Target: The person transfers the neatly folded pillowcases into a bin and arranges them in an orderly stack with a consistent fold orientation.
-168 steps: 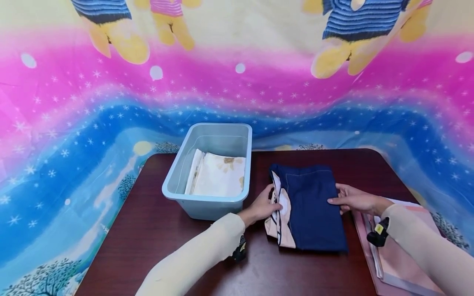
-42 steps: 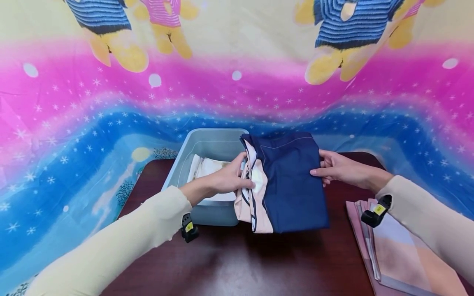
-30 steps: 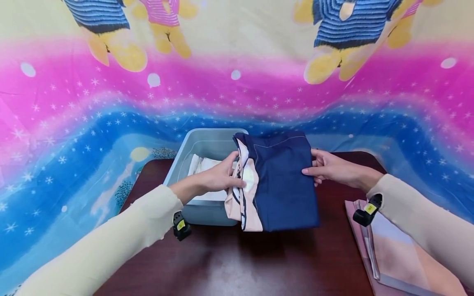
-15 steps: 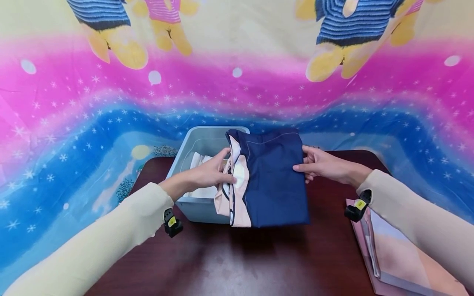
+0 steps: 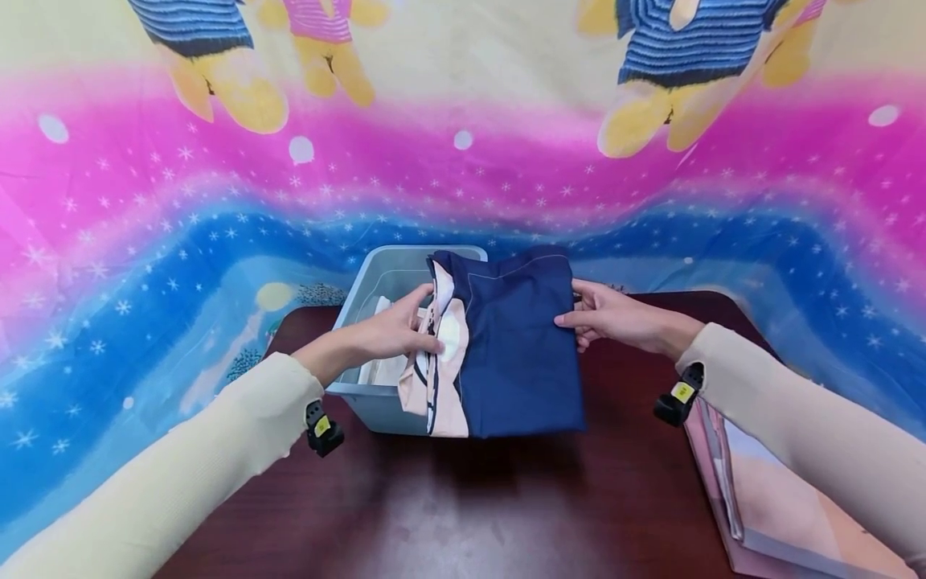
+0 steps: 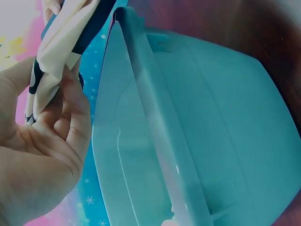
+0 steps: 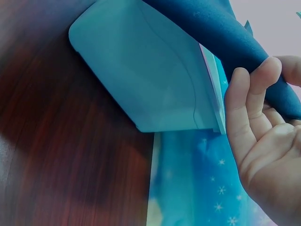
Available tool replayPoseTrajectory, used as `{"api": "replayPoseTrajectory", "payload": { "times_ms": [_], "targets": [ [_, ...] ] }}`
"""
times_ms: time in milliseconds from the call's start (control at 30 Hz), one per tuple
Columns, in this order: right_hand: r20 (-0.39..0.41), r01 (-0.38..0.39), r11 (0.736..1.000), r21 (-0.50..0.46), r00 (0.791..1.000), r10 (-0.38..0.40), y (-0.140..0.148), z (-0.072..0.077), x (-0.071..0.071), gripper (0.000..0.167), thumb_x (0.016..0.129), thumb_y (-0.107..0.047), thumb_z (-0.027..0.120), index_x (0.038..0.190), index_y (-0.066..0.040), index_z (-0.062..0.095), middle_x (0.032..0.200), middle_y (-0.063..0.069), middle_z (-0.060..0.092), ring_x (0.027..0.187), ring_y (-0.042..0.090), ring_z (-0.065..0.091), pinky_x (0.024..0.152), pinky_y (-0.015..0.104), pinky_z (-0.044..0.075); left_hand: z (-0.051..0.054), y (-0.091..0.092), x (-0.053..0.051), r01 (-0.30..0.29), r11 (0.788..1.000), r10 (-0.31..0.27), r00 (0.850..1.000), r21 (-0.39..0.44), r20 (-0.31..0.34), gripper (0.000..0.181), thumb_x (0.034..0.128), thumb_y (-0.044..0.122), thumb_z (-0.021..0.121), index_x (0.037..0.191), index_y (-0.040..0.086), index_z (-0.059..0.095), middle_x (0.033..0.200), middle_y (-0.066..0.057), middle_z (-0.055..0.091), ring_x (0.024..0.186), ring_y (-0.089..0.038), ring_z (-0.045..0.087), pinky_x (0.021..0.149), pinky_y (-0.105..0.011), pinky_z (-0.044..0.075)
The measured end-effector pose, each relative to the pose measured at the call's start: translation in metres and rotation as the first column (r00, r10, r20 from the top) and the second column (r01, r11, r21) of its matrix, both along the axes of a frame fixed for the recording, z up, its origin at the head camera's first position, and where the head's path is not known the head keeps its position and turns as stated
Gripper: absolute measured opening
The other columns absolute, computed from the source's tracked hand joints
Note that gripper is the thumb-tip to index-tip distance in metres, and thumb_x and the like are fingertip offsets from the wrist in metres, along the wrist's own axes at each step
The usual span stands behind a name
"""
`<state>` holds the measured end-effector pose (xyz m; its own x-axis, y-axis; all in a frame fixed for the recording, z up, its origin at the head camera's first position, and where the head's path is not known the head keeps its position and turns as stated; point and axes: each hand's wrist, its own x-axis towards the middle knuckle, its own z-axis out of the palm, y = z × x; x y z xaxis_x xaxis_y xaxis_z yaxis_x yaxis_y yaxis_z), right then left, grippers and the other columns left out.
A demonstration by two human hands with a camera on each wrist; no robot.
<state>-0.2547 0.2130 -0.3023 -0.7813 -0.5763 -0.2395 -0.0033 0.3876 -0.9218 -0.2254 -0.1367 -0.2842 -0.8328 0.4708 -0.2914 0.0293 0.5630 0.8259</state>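
- Folded cloth (image 5: pixel 506 346): navy, pale stitching, one edge patterned peach-and-white; held up, partly hiding bin (image 5: pixel 383 414).
- Left hand (image 5: pixel 383 331): pinching patterned edge.
- Right hand (image 5: pixel 615 318): right of bin, pinching plain edge.

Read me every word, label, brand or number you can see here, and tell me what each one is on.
No text is readable.
Left-wrist device, yellow label: too small and blurred.
Right-wrist device, second yellow label: likewise.
Navy cloth and bin: no lettering I can make out.
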Motion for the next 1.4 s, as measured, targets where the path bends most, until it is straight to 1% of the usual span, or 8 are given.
{"api": "replayPoseTrajectory", "payload": {
  "times_ms": [167, 367, 500, 667, 767, 1033, 1167, 1400],
  "targets": [
    [0.005, -0.013, 1.000, -0.024, 1.000, 0.013, -0.009, 0.003, -0.003, 0.059, 0.103, -0.021, 0.060, 0.151, -0.013, 0.028, 0.087, 0.004, 0.067, 0.068, 0.015, 0.059, 0.081, 0.041, 0.059, 0.002, -0.009, -0.002, 0.016, 1.000, -0.016, 1.000, -0.012, -0.016, 0.106, 0.0924, 0.018, 0.071, 0.163, 0.022, -0.008, 0.059, 0.001, 0.047, 0.054, -0.018, 0.051, 0.068, -0.034, 0.048],
    [-0.004, -0.028, 0.998, -0.053, 1.000, 0.027, -0.019, 0.004, -0.006, 0.057, 0.103, -0.020, 0.060, 0.150, -0.011, 0.029, 0.081, 0.001, 0.067, 0.067, 0.015, 0.059, 0.079, 0.040, 0.059, 0.006, -0.021, -0.007, 0.035, 0.997, -0.036, 0.999, -0.062, -0.024, 0.103, 0.0956, 0.023, 0.068, 0.163, 0.024, -0.010, 0.060, 0.001, 0.046, 0.057, -0.020, 0.053, 0.082, -0.037, 0.051],
    [-0.013, -0.009, 0.999, -0.050, 1.000, 0.009, -0.026, 0.004, -0.007, 0.056, 0.102, -0.020, 0.060, 0.149, -0.011, 0.032, 0.075, 0.001, 0.063, 0.066, 0.014, 0.060, 0.079, 0.040, 0.060, 0.008, -0.029, -0.012, 0.046, 0.996, -0.048, 0.999, -0.081, -0.021, 0.102, 0.0961, 0.024, 0.068, 0.163, 0.023, -0.009, 0.062, 0.001, 0.046, 0.059, -0.021, 0.051, 0.083, -0.039, 0.049],
    [-0.011, 0.005, 0.999, -0.054, 1.000, -0.006, -0.034, 0.005, -0.008, 0.057, 0.102, -0.019, 0.060, 0.151, -0.012, 0.030, 0.083, 0.003, 0.065, 0.066, 0.015, 0.059, 0.080, 0.039, 0.059, 0.011, -0.036, -0.015, 0.047, 0.995, -0.049, 0.999, -0.090, -0.018, 0.101, 0.0965, 0.024, 0.067, 0.163, 0.022, -0.009, 0.063, 0.001, 0.046, 0.059, -0.020, 0.051, 0.099, -0.043, 0.045],
    [-0.014, 0.003, 0.998, -0.065, 1.000, -0.004, -0.039, 0.006, -0.010, 0.059, 0.102, -0.018, 0.059, 0.152, -0.013, 0.029, 0.090, 0.004, 0.069, 0.066, 0.015, 0.059, 0.079, 0.037, 0.059, 0.013, -0.040, -0.016, 0.042, 0.993, -0.045, 0.999, -0.108, -0.024, 0.100, 0.0968, 0.026, 0.067, 0.163, 0.022, -0.008, 0.066, 0.000, 0.048, 0.061, -0.021, 0.053, 0.103, -0.047, 0.043],
    [-0.022, -0.001, 0.995, -0.099, 1.000, -0.001, -0.051, 0.007, -0.013, 0.060, 0.102, -0.015, 0.060, 0.153, -0.017, 0.029, 0.111, 0.008, 0.074, 0.066, 0.015, 0.061, 0.079, 0.036, 0.060, 0.018, -0.050, -0.020, 0.027, 0.996, -0.031, 0.999, -0.080, -0.040, 0.086, 0.0993, 0.023, 0.065, 0.161, 0.021, 0.005, 0.060, 0.004, 0.039, 0.054, -0.017, 0.044, 0.070, -0.036, 0.047],
    [-0.025, 0.009, 0.995, -0.101, 1.000, -0.012, -0.058, 0.008, -0.013, 0.058, 0.102, -0.014, 0.060, 0.152, -0.017, 0.031, 0.110, 0.008, 0.074, 0.064, 0.015, 0.060, 0.080, 0.039, 0.060, 0.021, -0.057, -0.022, 0.019, 0.995, -0.026, 0.998, -0.101, -0.060, 0.090, 0.0990, 0.021, 0.065, 0.162, 0.019, 0.001, 0.062, 0.002, 0.043, 0.054, -0.017, 0.046, 0.067, -0.036, 0.045],
    [-0.047, 0.010, 0.995, -0.097, 0.999, -0.015, -0.073, 0.012, -0.018, 0.055, 0.103, -0.014, 0.058, 0.151, -0.018, 0.032, 0.108, 0.008, 0.074, 0.063, 0.016, 0.060, 0.079, 0.038, 0.060, 0.027, -0.068, -0.027, 0.004, 0.990, -0.015, 0.997, -0.139, -0.079, 0.092, 0.0986, 0.019, 0.065, 0.162, 0.018, -0.001, 0.066, 0.000, 0.047, 0.058, -0.020, 0.048, 0.074, -0.038, 0.049]
  ]
}}
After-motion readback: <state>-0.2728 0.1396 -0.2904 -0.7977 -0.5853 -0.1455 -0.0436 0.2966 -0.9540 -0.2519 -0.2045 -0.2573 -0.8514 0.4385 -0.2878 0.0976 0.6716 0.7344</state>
